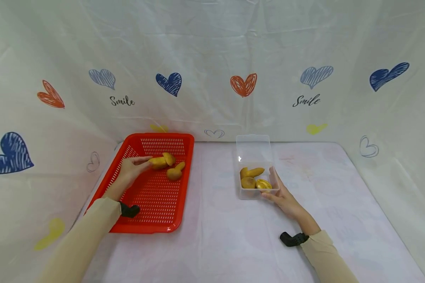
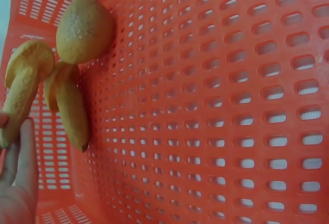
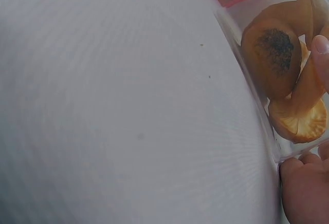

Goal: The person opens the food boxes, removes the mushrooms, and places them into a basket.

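Observation:
My left hand [image 1: 131,171] reaches into a red plastic basket [image 1: 156,220]. Its thumb and fingers pinch the stem of a yellow-brown mushroom [image 2: 23,88]. Two more mushrooms lie beside it in the basket: one shows a round cap [image 2: 85,31], the other a long stem [image 2: 72,111]. My right hand [image 1: 285,198] grips the right front corner of a clear plastic box [image 1: 248,193], thumb at the front and fingers along the side. Inside that box are several mushrooms [image 1: 248,182], one with a dark patch [image 3: 272,54] in the right wrist view. The box's lid [image 1: 254,147] stands up at the back.
Both things stand on a white-covered table [image 1: 216,236], the basket left and the box right of centre. Behind rises a white curtain [image 1: 205,47] printed with hearts and "Smile". A black wrist strap [image 1: 294,239] sits on each arm.

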Demonstrator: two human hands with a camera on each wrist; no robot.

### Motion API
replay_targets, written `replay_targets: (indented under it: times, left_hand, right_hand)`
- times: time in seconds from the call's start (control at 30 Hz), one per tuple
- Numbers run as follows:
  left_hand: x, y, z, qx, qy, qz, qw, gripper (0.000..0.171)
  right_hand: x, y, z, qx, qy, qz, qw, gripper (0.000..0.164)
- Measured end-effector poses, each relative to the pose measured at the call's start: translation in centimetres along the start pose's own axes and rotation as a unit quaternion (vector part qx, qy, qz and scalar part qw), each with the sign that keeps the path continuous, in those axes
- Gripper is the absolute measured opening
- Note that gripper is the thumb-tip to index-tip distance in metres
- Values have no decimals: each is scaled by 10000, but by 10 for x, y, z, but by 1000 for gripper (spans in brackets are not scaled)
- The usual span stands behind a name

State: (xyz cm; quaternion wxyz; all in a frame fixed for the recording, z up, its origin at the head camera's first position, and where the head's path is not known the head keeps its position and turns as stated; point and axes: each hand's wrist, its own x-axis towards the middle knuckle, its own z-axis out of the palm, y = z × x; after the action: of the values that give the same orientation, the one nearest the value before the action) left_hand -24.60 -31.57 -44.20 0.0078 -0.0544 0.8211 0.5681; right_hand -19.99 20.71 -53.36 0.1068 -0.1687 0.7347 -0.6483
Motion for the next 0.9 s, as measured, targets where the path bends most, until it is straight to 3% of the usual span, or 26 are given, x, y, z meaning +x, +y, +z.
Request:
replay_targets:
  times: [0.13, 0.23, 0.33, 0.53, 0.6, 0.77, 0.9]
  left_hand:
    - [0, -2, 0, -656, -269, -237, 9972, 43]
    - [1, -3, 0, -904, -406, -369, 9944, 43]
    - [1, -6, -1, -684, -488, -469, 9954, 43]
    - [0, -11, -2, 357, -539, -525, 9965, 42]
    - [0, -11, -2, 394, -573, -546, 9961, 42]
    - [0, -10, -4, -633, -800, -803, 9915, 42]
    - [1, -8, -5, -949, -974, -922, 9864, 43]
  right_hand:
    - [0, 1, -1, -6, 12, 11, 10000, 101]
    - [0, 0, -1, -5, 19, 11, 10000, 101]
    - [0, 0, -1, 14, 8, -10, 10000, 102]
    - [0, 0, -1, 48, -26, -47, 10000, 102]
    - [0, 1, -1, 36, -25, -60, 10000, 102]
    - [0, 2, -2, 66, -33, -88, 9999, 101]
    - [0, 2, -2, 92, -31, -85, 9999, 101]
